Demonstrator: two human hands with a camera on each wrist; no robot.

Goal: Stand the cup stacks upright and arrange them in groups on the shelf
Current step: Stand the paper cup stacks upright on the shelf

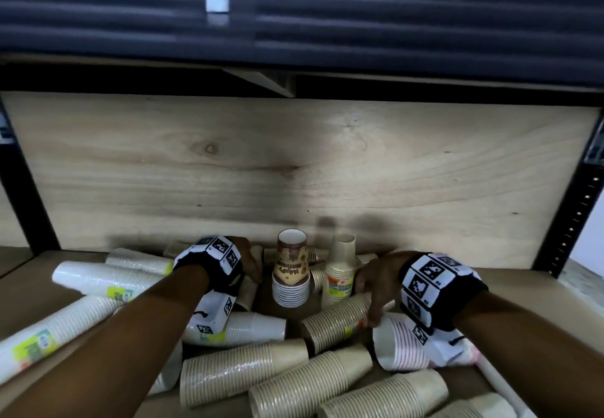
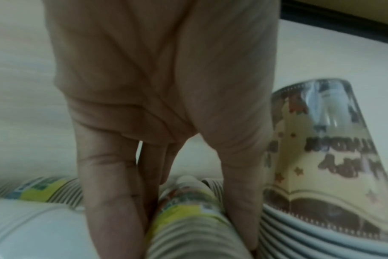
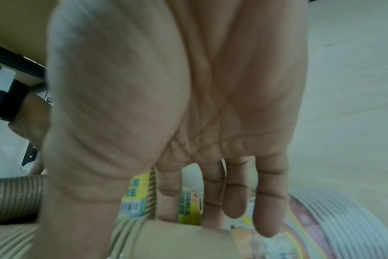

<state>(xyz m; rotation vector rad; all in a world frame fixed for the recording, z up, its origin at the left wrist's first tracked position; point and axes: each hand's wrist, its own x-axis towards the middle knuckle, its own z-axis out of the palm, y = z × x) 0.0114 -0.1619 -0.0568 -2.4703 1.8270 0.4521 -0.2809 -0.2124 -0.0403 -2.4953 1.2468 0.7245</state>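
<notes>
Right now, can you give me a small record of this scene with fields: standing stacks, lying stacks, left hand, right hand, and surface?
standing stacks: two, brown printed cup stack and beige cup stack, side by side near the back board
lying stacks: many, white and beige, on their sides across the front
left hand: grip around a lying labelled stack, beside the brown printed stack
right hand: fingers on a lying beige stack
surface: wooden shelf

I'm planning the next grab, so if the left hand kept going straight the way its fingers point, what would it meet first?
The left hand points down at a lying beige cup stack with a yellow-green label. Its fingers and thumb already straddle it, seemingly touching, beside the upright printed stack.
</notes>
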